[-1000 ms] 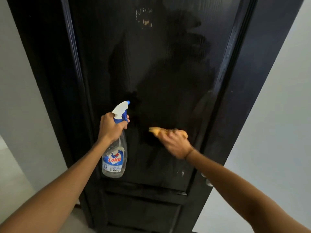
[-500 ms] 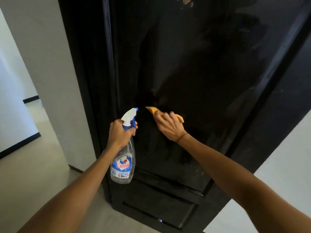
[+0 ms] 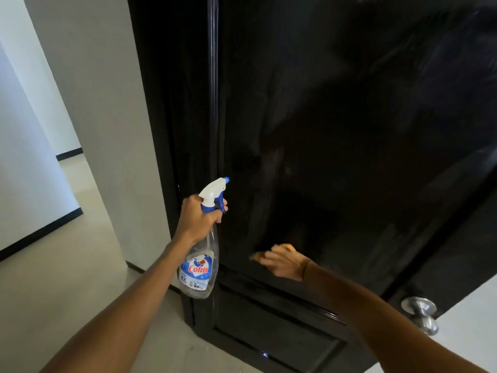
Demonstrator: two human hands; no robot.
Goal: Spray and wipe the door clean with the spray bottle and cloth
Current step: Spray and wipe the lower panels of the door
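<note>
**Black panel streaked, wiping down at the bottom edge**

Black gloss everywhere on this door (image 3: 349, 130), and across the big upper panel you can see pale hazy smears catching the light, so that surface looks damp and worked over rather than dry and finished. The right hand (image 3: 285, 262) is low on the panel, just above the moulding, pressing a yellow cloth (image 3: 255, 256) against the wood; only a sliver of cloth peeks out past the fingers, and it's blurred, so I can't tell whether those fingers lie flat or curl round it. The left hand (image 3: 199, 218) grips the bottle (image 3: 200, 267) by the neck, a finger at the blue trigger, nozzle aimed at the panel's left edge, bottle hanging clear of the door. There's liquid showing in its lower part.

My read: the upper panel is well along, sprayed and mostly rubbed, though the streaks up at the right suggest it wants another pass. The lower panel beneath the moulding shows no sign of smearing, so that looks undone, as does the area by the knob (image 3: 421, 313). Roughly midway, I'd judge.
</note>
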